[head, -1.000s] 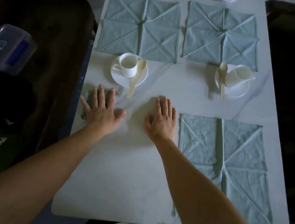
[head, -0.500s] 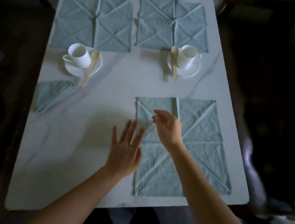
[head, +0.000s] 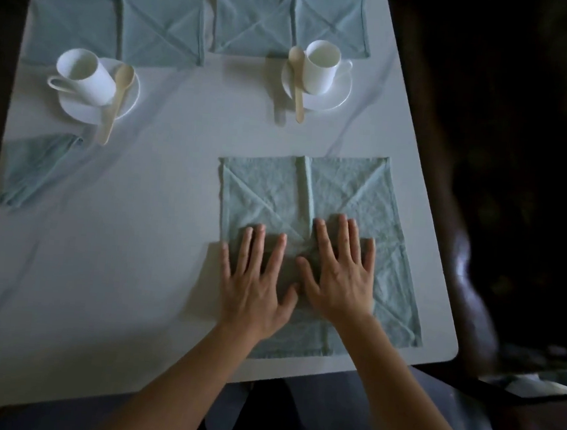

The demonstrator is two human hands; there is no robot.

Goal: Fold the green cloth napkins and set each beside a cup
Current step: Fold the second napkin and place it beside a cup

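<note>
Pressing flat on the unfolded napkin (head: 345, 193) at the table's (head: 116, 268) near right corner, the left hand (head: 255, 291) and right hand (head: 341, 281) lie side by side, fingers straight and spread, gripping nothing. A folded napkin (head: 36, 169) already sits at the left edge, just beside the left cup (head: 85, 75), so this looks like the second napkin being smoothed before creasing. Next, I judge, an edge or corner must be pinched and carried across, and the folded piece set by the right cup (head: 319, 67), which stands beyond the cloth. The far left napkin (head: 87, 9) and far right napkin (head: 258, 17) lie open at the far end. No brand, label or writing is readable.
</note>
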